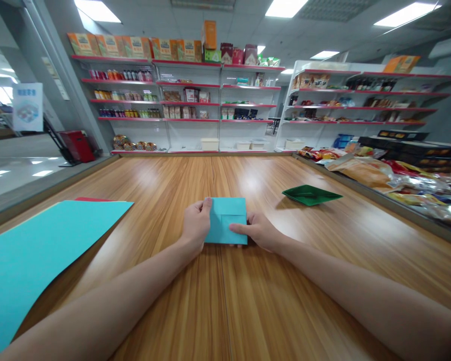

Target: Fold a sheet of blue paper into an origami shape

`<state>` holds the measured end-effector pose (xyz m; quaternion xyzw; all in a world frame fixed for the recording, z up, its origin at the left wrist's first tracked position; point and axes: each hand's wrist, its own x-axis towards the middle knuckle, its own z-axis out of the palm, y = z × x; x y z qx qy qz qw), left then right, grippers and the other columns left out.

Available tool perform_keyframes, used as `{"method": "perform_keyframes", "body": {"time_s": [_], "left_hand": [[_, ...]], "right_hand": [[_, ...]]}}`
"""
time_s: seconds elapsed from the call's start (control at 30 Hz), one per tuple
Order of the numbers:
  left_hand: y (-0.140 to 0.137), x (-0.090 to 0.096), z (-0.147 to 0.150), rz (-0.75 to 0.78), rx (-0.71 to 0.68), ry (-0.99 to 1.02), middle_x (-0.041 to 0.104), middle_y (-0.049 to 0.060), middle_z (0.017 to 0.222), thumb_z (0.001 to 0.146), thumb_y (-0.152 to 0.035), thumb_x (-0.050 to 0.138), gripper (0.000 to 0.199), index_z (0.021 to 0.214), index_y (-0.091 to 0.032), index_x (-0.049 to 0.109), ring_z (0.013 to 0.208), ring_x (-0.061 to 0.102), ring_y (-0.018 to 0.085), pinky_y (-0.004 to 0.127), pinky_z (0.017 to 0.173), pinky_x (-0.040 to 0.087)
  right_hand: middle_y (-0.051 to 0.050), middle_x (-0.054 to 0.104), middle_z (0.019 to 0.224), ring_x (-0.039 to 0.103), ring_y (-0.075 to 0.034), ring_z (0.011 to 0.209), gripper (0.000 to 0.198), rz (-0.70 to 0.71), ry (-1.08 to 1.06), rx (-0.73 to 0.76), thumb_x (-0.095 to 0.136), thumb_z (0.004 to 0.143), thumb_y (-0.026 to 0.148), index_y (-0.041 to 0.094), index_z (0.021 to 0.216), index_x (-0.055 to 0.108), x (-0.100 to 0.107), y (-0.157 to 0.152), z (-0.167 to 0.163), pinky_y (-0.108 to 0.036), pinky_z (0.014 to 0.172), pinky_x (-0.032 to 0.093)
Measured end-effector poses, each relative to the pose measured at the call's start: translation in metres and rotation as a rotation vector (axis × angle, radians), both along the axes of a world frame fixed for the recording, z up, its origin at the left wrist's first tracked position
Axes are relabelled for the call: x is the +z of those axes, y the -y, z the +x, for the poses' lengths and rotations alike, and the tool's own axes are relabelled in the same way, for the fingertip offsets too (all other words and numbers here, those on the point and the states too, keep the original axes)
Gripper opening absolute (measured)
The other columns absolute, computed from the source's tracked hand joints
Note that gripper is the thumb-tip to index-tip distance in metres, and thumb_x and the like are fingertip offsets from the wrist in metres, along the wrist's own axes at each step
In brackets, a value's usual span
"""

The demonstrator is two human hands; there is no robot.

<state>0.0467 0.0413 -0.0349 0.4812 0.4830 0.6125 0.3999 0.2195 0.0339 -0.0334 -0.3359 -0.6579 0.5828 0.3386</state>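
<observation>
A folded square of light blue paper is held up a little above the table, with flap edges showing on its near face. My left hand grips its left edge, the thumb at the upper corner. On the right side, my right hand pinches it with the thumb lying across the front, while other fingers are behind and partly show under the lower edge. A green folded paper boat-like shape rests on the table to the right, apart from both hands.
Large light blue sheets lie at the left on the wooden table, with a red sheet peeking out beneath. Packaged snacks are piled beyond the right edge. Stocked shelves stand behind the table.
</observation>
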Motion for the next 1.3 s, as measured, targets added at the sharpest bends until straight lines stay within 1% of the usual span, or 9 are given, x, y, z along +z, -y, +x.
{"method": "perform_keyframes", "body": {"time_s": [0.13, 0.4, 0.57, 0.77, 1.0, 1.07, 1.17, 1.23, 1.3], "left_hand": [[-0.001, 0.001, 0.001, -0.078, -0.041, -0.004, 0.034, -0.005, 0.047, 0.079, -0.061, 0.051, 0.05, 0.054, -0.019, 0.043, 0.043, 0.029, 0.009, 0.023, 0.042, 0.021], [-0.004, 0.01, -0.009, 0.112, 0.161, -0.347, 0.037, -0.003, 0.049, 0.089, -0.042, 0.045, 0.045, 0.051, -0.02, 0.035, 0.045, 0.032, 0.011, 0.026, 0.046, 0.02], [-0.001, 0.012, -0.005, 0.1, 0.071, -0.386, 0.035, -0.003, 0.048, 0.09, -0.04, 0.042, 0.046, 0.049, -0.02, 0.033, 0.045, 0.031, 0.011, 0.026, 0.046, 0.019], [0.001, 0.016, -0.005, 0.069, 0.047, -0.361, 0.03, -0.004, 0.049, 0.091, -0.043, 0.035, 0.046, 0.052, -0.021, 0.028, 0.044, 0.028, 0.01, 0.025, 0.044, 0.018], [0.007, 0.016, 0.004, 0.085, -0.038, -0.35, 0.03, -0.004, 0.051, 0.091, -0.044, 0.037, 0.046, 0.053, -0.02, 0.03, 0.046, 0.029, 0.01, 0.025, 0.044, 0.019], [0.01, 0.017, 0.006, 0.095, -0.02, -0.338, 0.031, -0.004, 0.05, 0.092, -0.042, 0.037, 0.046, 0.052, -0.02, 0.03, 0.045, 0.029, 0.011, 0.025, 0.045, 0.019], [0.011, 0.02, 0.006, 0.128, 0.077, -0.306, 0.033, -0.003, 0.049, 0.092, -0.04, 0.039, 0.047, 0.05, -0.02, 0.031, 0.045, 0.03, 0.011, 0.026, 0.045, 0.019], [0.01, 0.022, 0.006, 0.151, 0.127, -0.268, 0.034, -0.003, 0.048, 0.09, -0.039, 0.043, 0.047, 0.048, -0.02, 0.032, 0.045, 0.03, 0.011, 0.027, 0.045, 0.018], [0.009, 0.022, 0.006, 0.151, 0.103, -0.224, 0.034, -0.003, 0.047, 0.088, -0.043, 0.048, 0.049, 0.047, -0.02, 0.033, 0.044, 0.029, 0.011, 0.027, 0.044, 0.017]], "right_hand": [[-0.006, 0.064, 0.056, 0.055, -0.01, 0.044, 0.041, 0.087, 0.061, -0.013, 0.067, 0.075, 0.048, 0.009, 0.064, 0.064, 0.003, 0.004, 0.001, -0.02, 0.04, 0.041], [-0.012, 0.071, 0.067, 0.063, -0.012, 0.051, 0.043, 0.12, 0.208, 0.131, 0.053, 0.086, 0.046, 0.007, 0.082, 0.072, 0.011, 0.033, -0.015, -0.018, 0.044, 0.046], [-0.011, 0.07, 0.062, 0.065, -0.013, 0.051, 0.037, 0.406, 0.28, 0.16, 0.047, 0.09, 0.033, 0.006, 0.087, 0.072, 0.015, 0.049, -0.022, -0.019, 0.045, 0.048], [-0.004, 0.063, 0.05, 0.059, -0.01, 0.043, 0.035, 0.794, 0.393, 0.129, 0.046, 0.088, 0.02, 0.012, 0.057, 0.06, 0.02, 0.061, -0.029, -0.018, 0.045, 0.043], [-0.001, 0.055, 0.047, 0.054, -0.011, 0.046, 0.037, 1.043, 0.364, 0.227, 0.042, 0.088, 0.019, 0.015, 0.052, 0.05, 0.022, 0.069, -0.035, -0.022, 0.048, 0.04], [-0.001, 0.052, 0.047, 0.05, -0.01, 0.046, 0.038, 1.015, 0.37, 0.137, 0.044, 0.087, 0.021, 0.017, 0.049, 0.044, 0.022, 0.07, -0.036, -0.023, 0.047, 0.038], [0.001, 0.052, 0.048, 0.048, -0.009, 0.044, 0.032, 0.744, 0.399, -0.004, 0.045, 0.086, 0.022, 0.018, 0.054, 0.045, 0.02, 0.069, -0.038, -0.022, 0.046, 0.038], [0.002, 0.053, 0.049, 0.05, -0.01, 0.045, 0.03, 0.551, 0.382, -0.026, 0.039, 0.09, 0.023, 0.018, 0.063, 0.051, 0.019, 0.067, -0.038, -0.021, 0.048, 0.041], [0.0, 0.056, 0.052, 0.054, -0.011, 0.049, 0.032, 0.529, 0.376, -0.011, 0.034, 0.092, 0.024, 0.017, 0.069, 0.054, 0.017, 0.065, -0.037, -0.023, 0.054, 0.046]]}}
